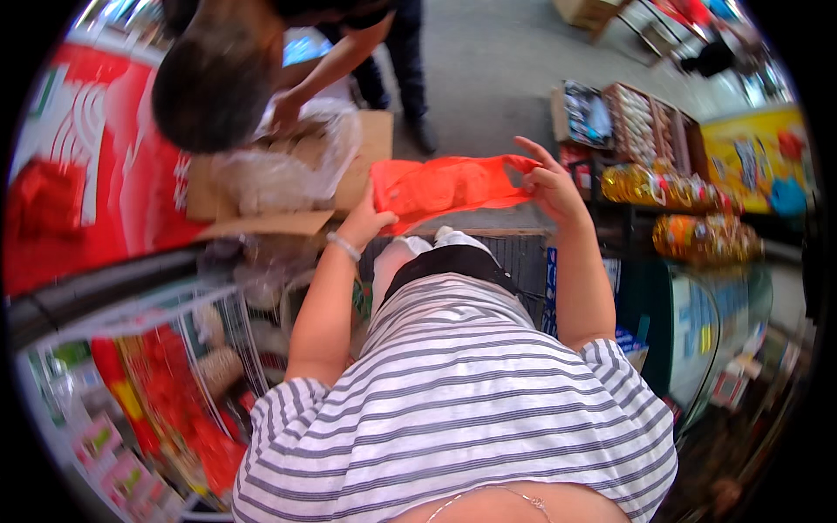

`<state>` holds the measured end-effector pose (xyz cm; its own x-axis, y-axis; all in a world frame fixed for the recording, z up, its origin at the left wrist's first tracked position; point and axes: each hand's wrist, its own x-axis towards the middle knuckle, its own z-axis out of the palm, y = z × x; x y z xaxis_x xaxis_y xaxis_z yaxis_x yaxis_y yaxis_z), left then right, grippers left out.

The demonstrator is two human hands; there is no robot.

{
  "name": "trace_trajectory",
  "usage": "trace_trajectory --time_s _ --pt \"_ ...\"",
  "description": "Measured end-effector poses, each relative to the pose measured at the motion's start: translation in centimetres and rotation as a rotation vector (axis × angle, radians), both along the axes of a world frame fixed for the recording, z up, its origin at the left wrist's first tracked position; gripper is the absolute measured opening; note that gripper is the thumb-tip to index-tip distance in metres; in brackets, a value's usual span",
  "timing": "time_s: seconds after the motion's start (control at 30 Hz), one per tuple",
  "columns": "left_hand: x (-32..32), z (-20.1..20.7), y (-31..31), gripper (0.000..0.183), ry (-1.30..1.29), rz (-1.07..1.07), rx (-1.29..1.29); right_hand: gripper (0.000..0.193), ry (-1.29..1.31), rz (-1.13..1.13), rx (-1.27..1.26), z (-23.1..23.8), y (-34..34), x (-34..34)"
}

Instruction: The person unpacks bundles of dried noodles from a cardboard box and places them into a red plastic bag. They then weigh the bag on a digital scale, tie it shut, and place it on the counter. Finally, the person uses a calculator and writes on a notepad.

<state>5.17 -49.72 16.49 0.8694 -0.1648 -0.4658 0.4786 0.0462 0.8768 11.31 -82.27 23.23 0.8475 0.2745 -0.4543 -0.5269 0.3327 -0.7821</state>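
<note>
A red plastic bag is stretched sideways between my two hands, in front of my body. My left hand is closed on the bag's left end, thumb on top, with a pale bracelet at the wrist. At the other end, my right hand grips the bag near its handle opening, the index finger sticking out and up. Just beyond my left hand stands an open cardboard box lined with clear plastic. A person bends over that box with a hand at its plastic lining.
Oil bottles lie on the right, below crates of eggs. A glass case stands at the lower right. On the left are a red printed panel and a rack with red bags.
</note>
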Motion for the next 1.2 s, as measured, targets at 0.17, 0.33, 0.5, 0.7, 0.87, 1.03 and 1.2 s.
trace_trajectory --time_s 0.17,0.33,0.5,0.7,0.87,1.03,1.2 --pt "2.7 5.4 -5.1 0.059 -0.082 -0.384 -0.104 0.064 -0.127 -0.271 -0.207 4.0 -4.7 -9.8" --pt "0.3 11.2 -10.2 0.049 -0.153 -0.665 -0.194 0.054 -0.176 -0.525 -0.368 8.2 -5.9 -23.0" --pt "-2.4 19.0 -21.7 0.053 -0.244 -0.990 -0.327 0.055 -0.345 -0.830 -0.632 14.9 -9.9 -34.9" --pt "-14.3 31.4 -40.1 0.052 -0.326 -1.410 -0.602 0.050 -0.779 -1.441 -0.852 24.2 -19.6 -51.7" --pt "-23.9 41.4 -57.1 0.028 -0.246 -1.542 -0.720 0.067 -0.961 -1.521 -0.946 34.3 -32.0 -65.4" --pt "-36.5 49.6 -69.2 0.029 -0.213 -1.781 -0.697 0.065 -0.940 -1.709 -1.173 42.7 -37.1 -78.4" --pt "-45.1 50.9 -83.4 0.027 -0.183 -1.916 -0.808 0.070 -0.816 -1.765 -1.338 45.8 -47.5 -89.1"
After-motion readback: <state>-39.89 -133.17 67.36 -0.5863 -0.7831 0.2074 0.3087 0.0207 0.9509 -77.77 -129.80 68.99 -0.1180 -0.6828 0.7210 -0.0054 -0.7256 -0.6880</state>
